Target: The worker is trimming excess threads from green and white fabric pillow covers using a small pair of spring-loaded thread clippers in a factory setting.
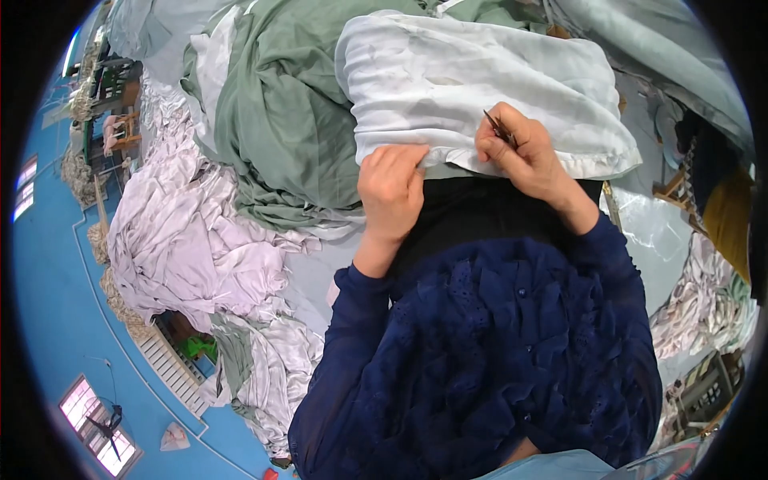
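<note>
A piece of shiny white cloth (472,68) lies gathered in folds across my lap, its near edge running between my two hands. My left hand (392,188) pinches that edge, fingers bent over the cloth. Just to the right, my right hand (520,152) is closed around small dark metal thread snips (500,128), their tips pointing up and left above the cloth. The lower part of the snips is hidden in the palm. Green cloth (280,104) is heaped beyond and to the left of the white piece.
Pale lilac cloth (192,232) is piled on the left, with more white cloth (280,368) below it. Another cloth heap (704,304) and a wooden stool (680,192) stand at the right. A blue wall (60,296) with windows bends along the left rim.
</note>
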{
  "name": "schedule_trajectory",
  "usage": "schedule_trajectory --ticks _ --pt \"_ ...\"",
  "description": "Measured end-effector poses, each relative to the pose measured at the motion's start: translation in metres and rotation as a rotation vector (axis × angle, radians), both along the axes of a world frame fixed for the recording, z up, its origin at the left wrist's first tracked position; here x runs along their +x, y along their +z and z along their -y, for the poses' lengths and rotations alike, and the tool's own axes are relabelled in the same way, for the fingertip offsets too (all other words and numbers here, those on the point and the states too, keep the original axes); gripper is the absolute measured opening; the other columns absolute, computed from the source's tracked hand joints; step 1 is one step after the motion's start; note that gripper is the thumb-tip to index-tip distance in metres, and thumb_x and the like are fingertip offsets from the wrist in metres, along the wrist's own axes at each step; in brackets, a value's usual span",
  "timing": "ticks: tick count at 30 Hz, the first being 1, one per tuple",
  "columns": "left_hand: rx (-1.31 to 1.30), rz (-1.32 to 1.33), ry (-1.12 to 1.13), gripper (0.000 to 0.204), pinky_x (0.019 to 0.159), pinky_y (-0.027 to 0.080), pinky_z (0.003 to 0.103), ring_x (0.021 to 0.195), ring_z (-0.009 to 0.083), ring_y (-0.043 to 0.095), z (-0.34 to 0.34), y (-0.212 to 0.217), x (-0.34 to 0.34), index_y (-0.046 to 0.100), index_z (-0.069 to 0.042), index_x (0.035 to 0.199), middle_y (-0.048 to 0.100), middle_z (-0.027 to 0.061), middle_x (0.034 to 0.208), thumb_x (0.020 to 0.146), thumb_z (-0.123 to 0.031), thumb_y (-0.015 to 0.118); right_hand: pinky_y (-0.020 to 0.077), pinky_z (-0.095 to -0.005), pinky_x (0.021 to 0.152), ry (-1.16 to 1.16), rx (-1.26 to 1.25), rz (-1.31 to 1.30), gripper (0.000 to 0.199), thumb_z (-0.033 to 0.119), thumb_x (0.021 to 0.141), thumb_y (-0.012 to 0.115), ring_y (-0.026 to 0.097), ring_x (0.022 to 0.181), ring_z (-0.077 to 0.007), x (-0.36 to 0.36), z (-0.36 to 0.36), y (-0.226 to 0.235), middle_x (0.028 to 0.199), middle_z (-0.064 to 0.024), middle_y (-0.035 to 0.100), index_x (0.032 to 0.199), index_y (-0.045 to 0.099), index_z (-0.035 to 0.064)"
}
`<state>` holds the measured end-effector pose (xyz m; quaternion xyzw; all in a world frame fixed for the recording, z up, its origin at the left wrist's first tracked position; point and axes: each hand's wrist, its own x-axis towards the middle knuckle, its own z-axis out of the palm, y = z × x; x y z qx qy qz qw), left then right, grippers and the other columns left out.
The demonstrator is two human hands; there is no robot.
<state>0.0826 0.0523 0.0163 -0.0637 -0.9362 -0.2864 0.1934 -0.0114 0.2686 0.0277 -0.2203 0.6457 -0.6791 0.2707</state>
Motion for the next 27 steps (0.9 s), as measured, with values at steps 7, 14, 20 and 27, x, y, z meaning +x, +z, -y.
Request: schedule_trajectory --ticks 7,14,20,27 --pt "0.628 0.555 0.057 0.013 0.062 0.049 0.031 0.065 0.0233 0.065 0.017 0.007 -0.031 0.068 0.0 0.086 0.067 0.0121 0.071 0.087 -0.012 0.063 0.043 -0.0337 0.059 0.126 0.372 -0.409 0.009 0.003 0.084 0.063 0.054 0.06 -0.0278 -0.02 -0.028 0.004 0.073 -0.0126 0.058 0.09 0.057 0.0022" --pt "0.201 0.39 -0.167 0.015 0.068 0.049 0.036 0.078 0.0252 0.062 -0.003 0.027 -0.03 0.066 -0.004 0.085 0.065 0.0072 0.082 0.076 -0.014 0.072 0.0456 -0.0364 0.063 0.27 0.519 -0.707 0.014 0.003 0.076 0.068 0.059 0.073 -0.0336 -0.033 -0.041 0.002 0.078 -0.014 0.063 0.089 0.064 0.0017" --pt "-0.003 0.268 -0.275 0.025 0.073 0.048 0.037 0.086 0.0271 0.059 0.002 0.019 -0.027 0.066 -0.007 0.09 0.064 0.0048 0.093 0.066 -0.009 0.074 0.0455 -0.0269 0.068 0.456 0.346 -0.104 0.012 0.0 0.083 0.059 0.059 0.074 -0.013 -0.038 -0.04 0.009 0.083 -0.0067 0.068 0.092 0.067 -0.0012" --pt "0.119 0.208 -0.212 0.014 0.066 0.048 0.036 0.077 0.0276 0.062 0.012 0.01 -0.036 0.067 -0.003 0.088 0.065 0.0097 0.081 0.076 -0.008 0.07 0.0407 -0.02 0.063 0.219 0.026 0.297 0.011 -0.002 0.081 0.056 0.054 0.07 -0.0057 -0.034 -0.041 0.008 0.078 -0.0009 0.065 0.083 0.067 -0.0008"
